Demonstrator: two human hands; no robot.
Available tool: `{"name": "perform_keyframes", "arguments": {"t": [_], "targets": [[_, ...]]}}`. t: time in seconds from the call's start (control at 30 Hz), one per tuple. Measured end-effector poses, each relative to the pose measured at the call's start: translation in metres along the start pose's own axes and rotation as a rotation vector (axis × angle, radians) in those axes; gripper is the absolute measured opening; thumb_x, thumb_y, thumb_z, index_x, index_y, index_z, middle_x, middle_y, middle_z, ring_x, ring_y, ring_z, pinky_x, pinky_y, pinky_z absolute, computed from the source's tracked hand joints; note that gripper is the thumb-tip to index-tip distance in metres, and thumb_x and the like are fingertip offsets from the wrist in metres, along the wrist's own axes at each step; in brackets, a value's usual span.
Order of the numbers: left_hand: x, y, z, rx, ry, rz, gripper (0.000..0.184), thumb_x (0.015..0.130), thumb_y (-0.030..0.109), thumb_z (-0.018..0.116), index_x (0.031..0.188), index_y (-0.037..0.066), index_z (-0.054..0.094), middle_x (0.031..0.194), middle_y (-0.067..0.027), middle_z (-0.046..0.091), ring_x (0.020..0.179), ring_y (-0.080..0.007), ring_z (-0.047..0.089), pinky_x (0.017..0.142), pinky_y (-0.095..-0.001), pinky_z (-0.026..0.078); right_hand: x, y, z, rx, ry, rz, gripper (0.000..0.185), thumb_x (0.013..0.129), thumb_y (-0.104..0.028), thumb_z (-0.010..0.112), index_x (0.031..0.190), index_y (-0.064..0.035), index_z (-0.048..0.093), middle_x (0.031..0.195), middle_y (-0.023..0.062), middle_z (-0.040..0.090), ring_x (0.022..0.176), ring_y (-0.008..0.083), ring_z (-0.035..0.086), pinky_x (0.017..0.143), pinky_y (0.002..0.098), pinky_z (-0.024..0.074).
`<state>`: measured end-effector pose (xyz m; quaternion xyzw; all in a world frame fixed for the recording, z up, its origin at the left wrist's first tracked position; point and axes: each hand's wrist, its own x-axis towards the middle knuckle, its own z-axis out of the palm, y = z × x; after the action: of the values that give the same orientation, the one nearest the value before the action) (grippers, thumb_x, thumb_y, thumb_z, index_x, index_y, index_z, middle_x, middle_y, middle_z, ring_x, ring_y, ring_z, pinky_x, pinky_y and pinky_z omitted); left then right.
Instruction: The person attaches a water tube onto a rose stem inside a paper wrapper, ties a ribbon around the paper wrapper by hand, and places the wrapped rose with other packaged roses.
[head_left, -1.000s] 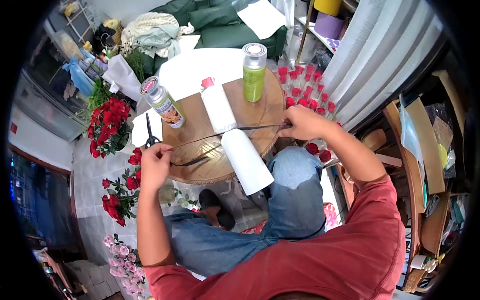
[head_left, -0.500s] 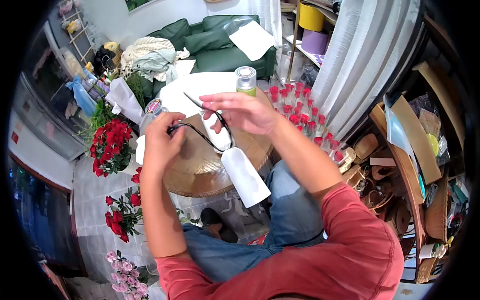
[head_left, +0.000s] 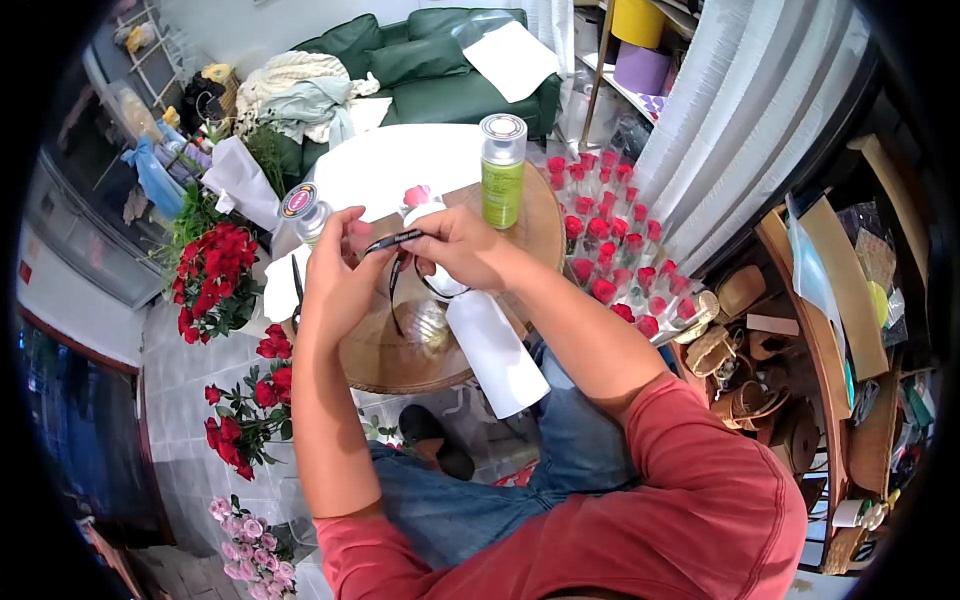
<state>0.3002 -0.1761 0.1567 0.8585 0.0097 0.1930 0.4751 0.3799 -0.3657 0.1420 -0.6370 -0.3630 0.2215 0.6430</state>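
Note:
A white paper-wrapped bundle with a pink rose at its top lies across the round wooden table, its lower end past the edge. Black ribbon runs around its narrow middle. My left hand pinches the ribbon above the table. On the other side, my right hand grips the same ribbon close by, over the bundle's upper part. One loose ribbon end hangs between the hands. Black scissors are partly hidden behind my left hand.
A green spray can stands at the table's back right, another can at the left. White paper covers the back. Wrapped red roses stand to the right, red roses to the left. A green sofa is behind.
My hands were wide apart pulling the ribbon, then came together over the bundle. Now both hold the ribbon close to each other, and its loop is smaller.

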Motion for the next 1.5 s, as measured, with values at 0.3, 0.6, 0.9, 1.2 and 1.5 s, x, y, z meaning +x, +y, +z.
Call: {"name": "perform_keyframes", "arguments": {"t": [0.3,0.6,0.9,1.2,1.5], "targets": [[-0.010,-0.011,0.023,-0.618,-0.260,-0.185,0.024,0.088,-0.005,0.069,0.111,-0.002,0.064,0.089,-0.0045,0.070,0.071,-0.0125,0.064,0.068,-0.0274,0.053,-0.011,-0.005,0.001,0.031,0.067,-0.069,0.019,0.101,-0.012,0.058,0.106,0.0005,0.072,0.087,0.0022,0.069,0.079,0.0077,0.062,0.071,0.0263,0.0503],[-0.019,-0.005,0.053,-0.322,-0.158,-0.128,0.017,0.085,-0.013,0.065,0.095,-0.002,0.072,0.081,-0.0029,0.069,0.071,-0.0085,0.063,0.063,-0.0243,0.051,-0.017,0.000,-0.002,-0.452,0.135,-0.551,0.013,0.093,-0.010,0.064,0.100,-0.0012,0.071,0.094,0.0114,0.070,0.086,0.0293,0.068,0.076,0.0352,0.0534],[-0.020,-0.016,0.073,-0.312,0.153,0.005,0.024,0.087,-0.013,0.063,0.108,-0.003,0.069,0.085,-0.0023,0.068,0.069,-0.0089,0.061,0.060,-0.0221,0.047,-0.015,0.005,0.000,-0.352,0.109,-0.667,0.008,0.092,-0.006,0.067,0.096,-0.0016,0.072,0.091,0.0124,0.069,0.085,0.0280,0.068,0.077,0.0350,0.0532],[-0.025,-0.032,0.044,-0.837,0.019,-0.110,0.034,0.097,0.003,0.060,0.130,-0.001,0.062,0.117,-0.0055,0.067,0.099,-0.0111,0.060,0.086,-0.0247,0.046,-0.009,0.027,-0.013,-0.213,0.236,-0.252,0.015,0.098,-0.008,0.062,0.103,-0.0020,0.075,0.094,0.0053,0.072,0.090,0.0149,0.068,0.083,0.0305,0.0524],[-0.077,-0.075,0.011,0.119,0.374,-0.249,0.019,0.098,0.011,0.061,0.110,0.002,0.071,0.092,-0.0174,0.075,0.079,-0.0314,0.071,0.074,-0.0407,0.057,-0.051,0.048,-0.043,0.711,0.513,0.087,0.049,0.109,-0.039,0.049,0.069,-0.0112,0.043,0.062,0.0011,0.043,0.060,0.0179,0.049,0.073,0.0342,0.0524]]}}
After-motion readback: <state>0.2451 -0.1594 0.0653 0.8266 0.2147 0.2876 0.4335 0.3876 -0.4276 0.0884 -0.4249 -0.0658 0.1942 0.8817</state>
